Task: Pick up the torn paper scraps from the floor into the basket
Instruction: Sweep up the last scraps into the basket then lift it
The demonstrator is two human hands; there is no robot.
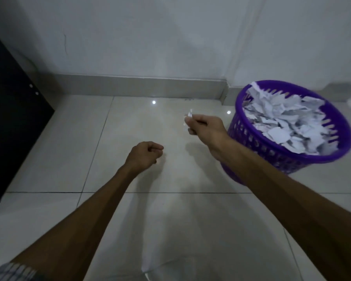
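Scrap (189,115) pinched in right hand (204,126), beside basket (272,153).

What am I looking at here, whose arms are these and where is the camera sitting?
There is one picture, taken by a wide-angle camera worn on a person's head, looking forward and down, so the two bare arms are the wearer's own. The right hand pinches a few white paper scraps above the pale tiled floor, just left of a purple plastic basket already heaped with torn paper. The left hand is curled into a loose fist nearer the floor; whether it holds anything cannot be seen. A dark cabinet stands at the left, against a white wall.
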